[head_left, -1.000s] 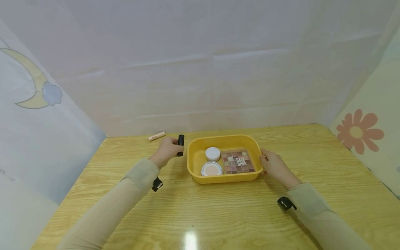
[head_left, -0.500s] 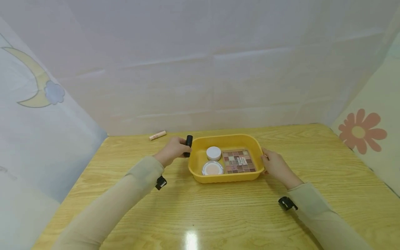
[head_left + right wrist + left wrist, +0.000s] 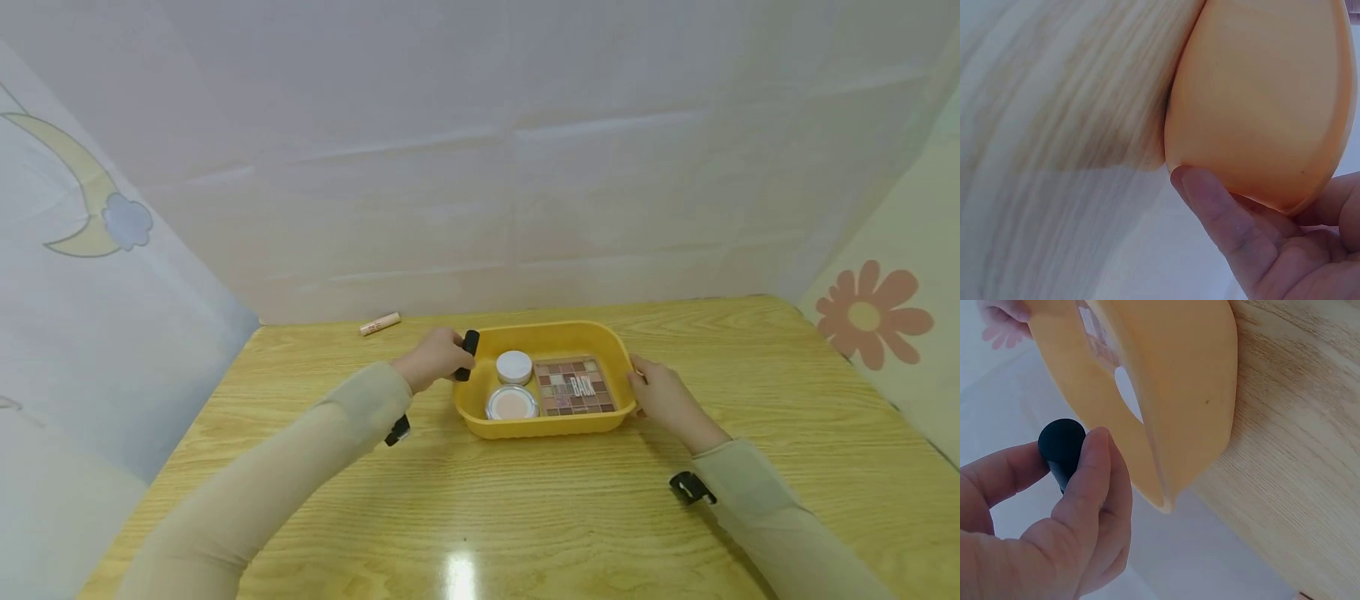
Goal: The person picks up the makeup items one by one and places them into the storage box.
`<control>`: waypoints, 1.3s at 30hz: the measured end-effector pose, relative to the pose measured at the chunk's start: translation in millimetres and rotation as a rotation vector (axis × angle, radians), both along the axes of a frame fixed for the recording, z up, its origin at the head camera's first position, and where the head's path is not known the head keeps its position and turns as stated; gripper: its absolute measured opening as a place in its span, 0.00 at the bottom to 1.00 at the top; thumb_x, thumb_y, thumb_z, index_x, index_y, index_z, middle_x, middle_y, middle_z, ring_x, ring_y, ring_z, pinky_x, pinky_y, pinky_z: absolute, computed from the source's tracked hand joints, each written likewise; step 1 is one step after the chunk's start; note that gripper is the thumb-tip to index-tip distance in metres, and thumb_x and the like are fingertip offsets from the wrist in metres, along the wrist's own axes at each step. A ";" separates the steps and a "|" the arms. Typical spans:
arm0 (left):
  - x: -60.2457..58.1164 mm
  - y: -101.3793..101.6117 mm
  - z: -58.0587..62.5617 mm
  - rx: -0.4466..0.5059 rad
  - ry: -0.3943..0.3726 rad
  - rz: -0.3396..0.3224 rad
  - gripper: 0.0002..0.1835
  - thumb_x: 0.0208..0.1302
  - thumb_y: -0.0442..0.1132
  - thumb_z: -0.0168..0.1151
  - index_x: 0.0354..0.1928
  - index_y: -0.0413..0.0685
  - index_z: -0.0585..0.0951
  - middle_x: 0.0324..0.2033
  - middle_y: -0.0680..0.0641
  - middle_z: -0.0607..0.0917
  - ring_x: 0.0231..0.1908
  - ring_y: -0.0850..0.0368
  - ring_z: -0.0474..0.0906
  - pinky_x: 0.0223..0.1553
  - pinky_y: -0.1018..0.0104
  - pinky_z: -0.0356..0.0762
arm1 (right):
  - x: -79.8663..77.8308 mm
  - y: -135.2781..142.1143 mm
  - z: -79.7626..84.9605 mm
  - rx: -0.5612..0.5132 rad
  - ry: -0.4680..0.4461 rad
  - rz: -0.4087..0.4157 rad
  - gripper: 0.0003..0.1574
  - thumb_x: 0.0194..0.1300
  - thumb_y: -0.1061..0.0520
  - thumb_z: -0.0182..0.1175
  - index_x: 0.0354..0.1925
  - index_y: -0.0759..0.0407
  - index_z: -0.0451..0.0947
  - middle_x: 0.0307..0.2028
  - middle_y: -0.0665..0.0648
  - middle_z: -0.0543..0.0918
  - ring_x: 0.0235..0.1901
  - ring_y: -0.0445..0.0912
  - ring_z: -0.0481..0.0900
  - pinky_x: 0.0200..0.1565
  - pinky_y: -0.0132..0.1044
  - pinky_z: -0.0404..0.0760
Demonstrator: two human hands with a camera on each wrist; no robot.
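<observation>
My left hand pinches a short black lipstick tube between thumb and fingers, over the left rim of a yellow plastic basket. From the left wrist view, the round black end of the tube points up out of the fingertips, beside the basket wall. At the other end, my right hand grips the basket's right side, thumb at the rim and fingers against the outer wall. Inside the basket lie a white round jar, a clear-rimmed round compact and a square eyeshadow palette.
A pale pink lip tube lies near the back edge of the wooden table, left of the basket. A pale cloth backdrop rises right behind the table, with printed cloth at both sides.
My left hand has carried the lipstick tube rightward, from beside the basket to over its left rim, and the tube tilts a little more. My right hand keeps its grip on the basket.
</observation>
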State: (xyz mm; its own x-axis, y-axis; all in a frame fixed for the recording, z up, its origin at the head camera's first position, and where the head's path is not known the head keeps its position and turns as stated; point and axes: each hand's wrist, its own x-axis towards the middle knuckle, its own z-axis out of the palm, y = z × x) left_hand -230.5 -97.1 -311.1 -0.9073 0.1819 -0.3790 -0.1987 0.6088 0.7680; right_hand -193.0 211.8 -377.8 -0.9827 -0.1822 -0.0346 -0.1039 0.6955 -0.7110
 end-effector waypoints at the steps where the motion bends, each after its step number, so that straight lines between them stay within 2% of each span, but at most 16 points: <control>1: -0.5 1.2 0.3 -0.004 -0.003 -0.004 0.23 0.70 0.28 0.57 0.64 0.24 0.70 0.63 0.29 0.73 0.56 0.40 0.80 0.53 0.58 0.83 | 0.1 0.1 -0.2 -0.002 0.000 0.000 0.29 0.78 0.67 0.39 0.69 0.86 0.53 0.48 0.84 0.76 0.29 0.55 0.83 0.29 0.46 0.86; 7: -3.4 8.0 2.8 -0.048 -0.018 -0.040 0.21 0.70 0.29 0.57 0.61 0.25 0.71 0.61 0.29 0.74 0.52 0.41 0.82 0.50 0.58 0.84 | 0.6 0.6 -0.2 0.006 -0.008 0.001 0.29 0.78 0.67 0.39 0.69 0.86 0.52 0.51 0.86 0.74 0.31 0.55 0.83 0.30 0.45 0.86; 10: -4.5 12.7 3.7 -0.064 -0.018 -0.045 0.21 0.69 0.28 0.58 0.60 0.24 0.72 0.59 0.29 0.75 0.43 0.46 0.84 0.49 0.57 0.85 | 0.2 0.6 0.3 0.005 -0.009 0.001 0.30 0.78 0.67 0.39 0.69 0.86 0.52 0.51 0.86 0.74 0.29 0.54 0.82 0.29 0.45 0.86; 13: -5.5 16.8 3.8 -0.066 -0.012 -0.047 0.20 0.68 0.28 0.58 0.59 0.24 0.73 0.58 0.29 0.76 0.33 0.53 0.81 0.50 0.55 0.85 | -0.7 0.5 0.0 0.007 -0.007 0.001 0.30 0.78 0.67 0.39 0.69 0.86 0.52 0.51 0.85 0.75 0.28 0.53 0.82 0.29 0.44 0.85; 16: -6.0 20.4 4.0 -0.071 -0.002 -0.056 0.19 0.68 0.28 0.58 0.58 0.24 0.74 0.57 0.29 0.77 0.29 0.55 0.78 0.51 0.54 0.84 | -1.5 0.5 -0.6 0.012 -0.003 -0.001 0.30 0.78 0.67 0.40 0.69 0.86 0.52 0.51 0.85 0.75 0.27 0.53 0.82 0.28 0.42 0.84; 19: -6.7 23.2 3.9 -0.086 0.004 -0.063 0.19 0.68 0.28 0.57 0.59 0.25 0.74 0.57 0.29 0.77 0.32 0.53 0.80 0.51 0.54 0.84 | -2.1 0.7 -0.8 0.016 -0.001 -0.003 0.30 0.78 0.67 0.40 0.69 0.86 0.51 0.49 0.85 0.76 0.26 0.54 0.81 0.27 0.41 0.84; 23: -8.4 26.6 3.6 -0.088 0.001 -0.069 0.20 0.68 0.26 0.56 0.60 0.25 0.73 0.58 0.29 0.77 0.41 0.47 0.82 0.53 0.53 0.83 | -1.6 0.4 0.0 0.017 -0.001 -0.004 0.30 0.78 0.67 0.40 0.69 0.86 0.52 0.50 0.85 0.75 0.27 0.54 0.81 0.27 0.41 0.84; 29: -11.7 31.8 2.9 -0.085 0.016 -0.091 0.21 0.67 0.25 0.57 0.61 0.24 0.73 0.59 0.29 0.76 0.52 0.41 0.80 0.56 0.51 0.81 | -0.7 0.6 0.4 0.020 0.007 0.001 0.29 0.78 0.67 0.40 0.68 0.87 0.52 0.52 0.86 0.74 0.27 0.54 0.82 0.27 0.42 0.84; 39: -16.3 40.0 -0.6 -0.126 0.062 -0.125 0.26 0.67 0.24 0.57 0.67 0.30 0.71 0.62 0.32 0.76 0.48 0.45 0.78 0.56 0.52 0.81 | 0.5 0.0 0.8 0.007 -0.008 0.001 0.29 0.78 0.67 0.40 0.69 0.86 0.52 0.53 0.86 0.73 0.28 0.54 0.82 0.29 0.44 0.85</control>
